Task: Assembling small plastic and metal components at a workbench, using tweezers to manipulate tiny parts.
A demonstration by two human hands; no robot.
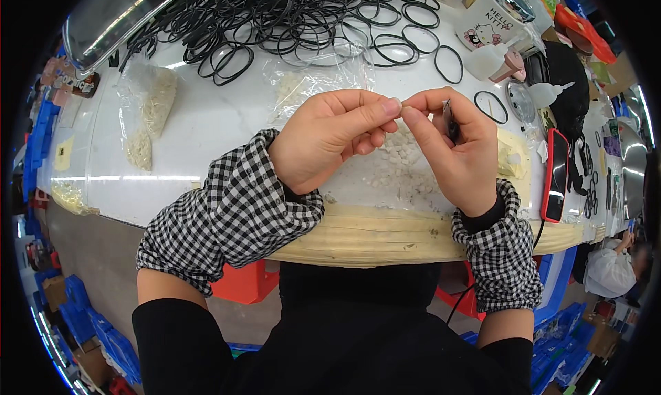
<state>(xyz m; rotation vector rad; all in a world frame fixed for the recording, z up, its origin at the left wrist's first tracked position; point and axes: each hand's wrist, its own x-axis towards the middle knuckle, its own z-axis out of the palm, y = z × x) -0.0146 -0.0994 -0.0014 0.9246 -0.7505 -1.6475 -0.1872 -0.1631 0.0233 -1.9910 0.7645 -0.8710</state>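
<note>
My left hand (329, 137) and my right hand (458, 147) meet fingertip to fingertip above the table. Thumbs and forefingers pinch together there; whatever sits between them is too small to make out. Tucked in the curled fingers of my right hand is a slim dark tool (449, 121) with a shiny upper end, its kind unclear. Beneath the hands, a pile of small whitish pieces (410, 166) is spread over the white tabletop (220, 130). Just beyond my left hand lies a clear plastic bag (292, 85) with more pale pieces.
A big heap of black rubber rings (275, 16) covers the far side. Another bag of pale pieces (155, 102) lies at left. To the right are a red-edged phone (555, 174) with a cable, a white squeeze bottle (485, 61) and a decorated white container (487, 24).
</note>
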